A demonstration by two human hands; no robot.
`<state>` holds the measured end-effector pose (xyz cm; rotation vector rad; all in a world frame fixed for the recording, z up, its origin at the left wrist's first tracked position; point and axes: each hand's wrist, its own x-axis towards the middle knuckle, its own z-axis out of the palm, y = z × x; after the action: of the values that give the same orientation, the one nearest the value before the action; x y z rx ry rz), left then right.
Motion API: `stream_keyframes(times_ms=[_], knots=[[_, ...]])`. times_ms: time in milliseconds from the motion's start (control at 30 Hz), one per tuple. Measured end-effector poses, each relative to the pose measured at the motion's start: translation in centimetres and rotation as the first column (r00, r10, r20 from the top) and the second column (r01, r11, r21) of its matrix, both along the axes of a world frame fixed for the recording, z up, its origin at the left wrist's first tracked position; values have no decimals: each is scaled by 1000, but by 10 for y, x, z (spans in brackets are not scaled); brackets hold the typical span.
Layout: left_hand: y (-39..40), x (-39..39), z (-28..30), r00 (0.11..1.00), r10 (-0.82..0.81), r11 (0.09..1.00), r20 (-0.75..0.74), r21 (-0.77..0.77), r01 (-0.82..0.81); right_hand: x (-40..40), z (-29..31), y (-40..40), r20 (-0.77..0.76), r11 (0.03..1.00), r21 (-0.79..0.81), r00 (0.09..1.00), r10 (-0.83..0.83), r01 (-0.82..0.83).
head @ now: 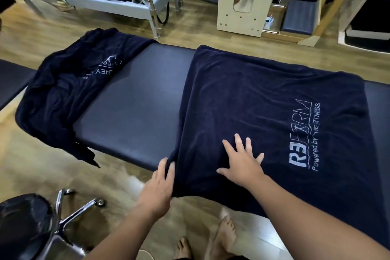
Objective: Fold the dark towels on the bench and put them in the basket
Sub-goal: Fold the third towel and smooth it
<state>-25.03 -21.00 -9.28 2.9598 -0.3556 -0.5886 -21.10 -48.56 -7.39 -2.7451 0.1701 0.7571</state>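
A dark navy towel (pixel 263 99) with pale lettering lies spread flat across the right part of the padded bench (pixel 135 99). My right hand (pixel 242 160) rests flat on it near the front edge, fingers apart. My left hand (pixel 162 177) pinches the towel's near left corner at the bench's front edge. A second dark towel (pixel 69 82) lies crumpled on the bench's left end and hangs over its side. No basket is in view.
A black office chair with chrome legs (pixel 63 219) stands on the wooden floor at the lower left. Exercise machines with metal frames (pixel 147 0) and a cream wooden unit (pixel 242 6) stand behind the bench. My bare feet (pixel 223 236) are below.
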Motion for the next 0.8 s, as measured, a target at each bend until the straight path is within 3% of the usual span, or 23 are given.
stream_keyframes(times_ms=[67, 233, 367, 467, 533, 667, 767, 800], knots=[[0, 3, -2, 997, 46, 989, 56, -146, -38, -16, -3, 13, 65, 997, -78, 998, -23, 28], [27, 12, -7, 988, -63, 946, 139, -306, 103, -54, -14, 47, 197, 969, -247, 980, 33, 17], [62, 3, -6, 978, -46, 881, 204, -453, 136, -65, -9, 56, 199, 973, -229, 977, 81, -34], [73, -5, -1, 981, 194, 756, -29, -633, -168, -72, -4, 64, 94, 988, -154, 995, 41, -26], [72, -7, -2, 970, 174, 670, -169, -702, -243, -72, -2, 70, -2, 991, -127, 999, 35, -35], [66, -9, 2, 993, -30, 769, -117, -637, -52, -65, 3, 70, -108, 996, -85, 994, 14, -23], [70, -9, -1, 968, -4, 863, -250, -490, -123, -62, 8, 69, -145, 997, -71, 989, 4, -14], [72, -9, -1, 975, 0, 887, -220, -451, -102, -61, 8, 70, -153, 997, -70, 988, -2, -9]])
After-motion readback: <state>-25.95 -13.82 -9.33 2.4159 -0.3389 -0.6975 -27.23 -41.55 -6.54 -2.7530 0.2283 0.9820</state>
